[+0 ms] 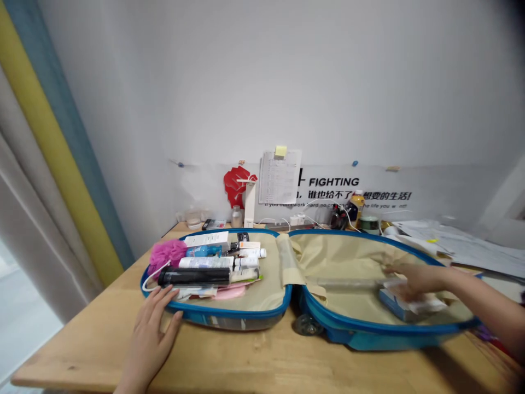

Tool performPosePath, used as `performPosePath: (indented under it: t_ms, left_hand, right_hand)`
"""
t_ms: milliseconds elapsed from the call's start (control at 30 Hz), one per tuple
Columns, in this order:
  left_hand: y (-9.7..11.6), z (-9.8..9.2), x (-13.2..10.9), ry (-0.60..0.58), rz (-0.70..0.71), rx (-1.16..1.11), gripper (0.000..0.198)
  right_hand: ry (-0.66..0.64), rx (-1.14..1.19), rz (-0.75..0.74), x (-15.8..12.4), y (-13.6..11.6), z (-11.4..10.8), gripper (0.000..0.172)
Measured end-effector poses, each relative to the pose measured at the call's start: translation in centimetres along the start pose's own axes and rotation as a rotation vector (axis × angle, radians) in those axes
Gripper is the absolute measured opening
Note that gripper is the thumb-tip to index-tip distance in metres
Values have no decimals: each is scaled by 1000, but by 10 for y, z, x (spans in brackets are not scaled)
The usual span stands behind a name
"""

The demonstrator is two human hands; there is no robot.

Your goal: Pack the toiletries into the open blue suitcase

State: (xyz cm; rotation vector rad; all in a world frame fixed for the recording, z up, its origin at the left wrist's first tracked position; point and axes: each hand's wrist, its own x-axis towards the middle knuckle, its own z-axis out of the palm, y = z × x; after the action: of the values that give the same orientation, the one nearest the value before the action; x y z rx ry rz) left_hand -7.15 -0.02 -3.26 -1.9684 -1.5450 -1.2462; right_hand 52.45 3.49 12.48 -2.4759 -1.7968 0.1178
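A blue-rimmed suitcase (246, 313) lies unfolded on the wooden table. My left hand (153, 317) rests on the front left rim with its fingers spread, holding nothing. Close to those fingers, inside the left half, is a black cylinder (197, 276). Around it lie a pink bath puff (168, 254), a white box (207, 239), a blue bottle (203, 250), a white tube (205, 262) and several small white bottles (253, 253). In the right half, my right hand (416, 282) is over a blue and white box (396, 303). Motion blur hides its grip.
Behind the suitcase stand a white desk lamp (250, 205), a glass jar (237, 216), a yellow-labelled bottle (357, 203) and a green cup (369, 224). Papers (451, 243) cover the right back. A suitcase wheel (308, 325) juts toward the table's front.
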Motion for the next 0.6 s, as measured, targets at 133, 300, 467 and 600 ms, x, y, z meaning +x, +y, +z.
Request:
performPosePath:
  t_ms: [133,300,467,600]
  left_hand:
    - [0,-1,0,-1,22,21,37]
    - [-2,-1,-1,-15,16,18,38]
    - [-2,0,-1,-14,0,1,38]
    - [0,0,0,-10,3,5,37]
  right_hand:
    - [-229,-66,-60,2,28,24,70]
    - [-263,-111,-78,9,37,42,72]
    - [-238,-84,-143,4,22,30,58]
    - [-112,-31,-293,-5,-21,-1,65]
